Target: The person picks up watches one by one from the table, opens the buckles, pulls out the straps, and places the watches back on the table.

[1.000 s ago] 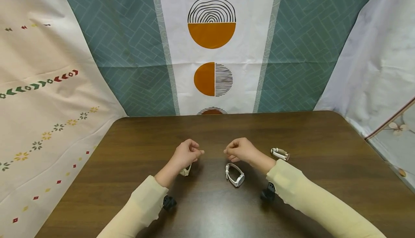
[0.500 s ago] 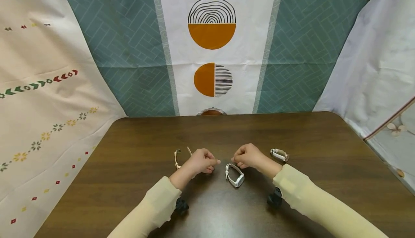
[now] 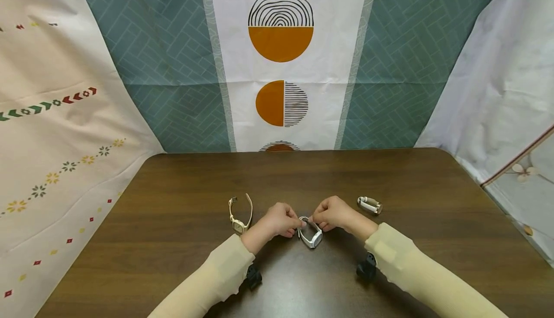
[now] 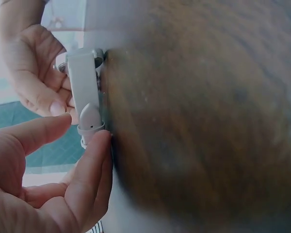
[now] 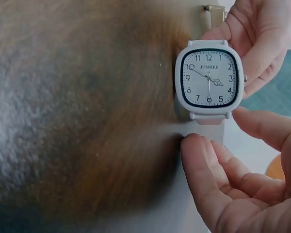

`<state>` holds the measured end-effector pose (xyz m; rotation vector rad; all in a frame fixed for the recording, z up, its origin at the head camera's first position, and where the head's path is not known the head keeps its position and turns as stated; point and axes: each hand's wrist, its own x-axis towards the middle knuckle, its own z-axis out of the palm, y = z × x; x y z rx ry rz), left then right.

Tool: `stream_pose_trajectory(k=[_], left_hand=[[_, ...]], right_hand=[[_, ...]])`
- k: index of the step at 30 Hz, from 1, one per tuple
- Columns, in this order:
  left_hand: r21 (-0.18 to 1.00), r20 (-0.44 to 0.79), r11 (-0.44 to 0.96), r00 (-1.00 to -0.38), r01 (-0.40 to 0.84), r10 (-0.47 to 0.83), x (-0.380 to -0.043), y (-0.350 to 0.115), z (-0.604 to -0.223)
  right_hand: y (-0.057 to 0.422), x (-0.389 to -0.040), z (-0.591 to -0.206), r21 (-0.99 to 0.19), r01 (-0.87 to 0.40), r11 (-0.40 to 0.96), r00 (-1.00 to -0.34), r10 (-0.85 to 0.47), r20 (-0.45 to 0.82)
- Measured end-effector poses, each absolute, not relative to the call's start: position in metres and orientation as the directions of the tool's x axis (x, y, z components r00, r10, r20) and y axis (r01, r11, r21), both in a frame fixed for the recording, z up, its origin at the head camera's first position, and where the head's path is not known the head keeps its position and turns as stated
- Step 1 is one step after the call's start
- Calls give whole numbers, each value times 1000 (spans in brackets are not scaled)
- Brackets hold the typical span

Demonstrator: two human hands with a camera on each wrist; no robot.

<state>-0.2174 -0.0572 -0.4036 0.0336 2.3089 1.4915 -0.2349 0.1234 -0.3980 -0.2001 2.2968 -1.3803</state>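
On the brown table (image 3: 285,289): white watch (image 3: 317,239)
Left hand (image 3: 279,219): fingers parted at strap (image 4: 84,82)
Right hand (image 3: 336,212): fingers parted
Behind: green-and-white cloth (image 3: 389,87)

We note on the white watch (image 5: 209,80) a smooth, plastic-looking case with a soft sheen and a clear, glass-like cover. Its strap (image 4: 83,82) has a smooth, leather-like surface. On the right watch (image 3: 369,205), we observe a shiny, gold-toned, metallic-looking case and a smooth white strap. We identify the tabletop (image 3: 285,284) as dark wood grain, glossy toward the near side. We class the far hanging (image 3: 164,68) as creased, matt cloth, and the sleeves (image 3: 207,272) as soft, matt cloth.
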Motion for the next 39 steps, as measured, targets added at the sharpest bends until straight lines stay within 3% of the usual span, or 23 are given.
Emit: stream_pose_trajectory(k=[20,39], left_hand=[[872,-276,465,-938,-152,211,-214,-53,-405],[921,-218,364,-957,-138,190,-218,-58,-405]], right_hand=[[123,-232,-400,-833,79,547,-853,-396,-341],[127,-239,-398,-893,161,420,-868,-370,-331]])
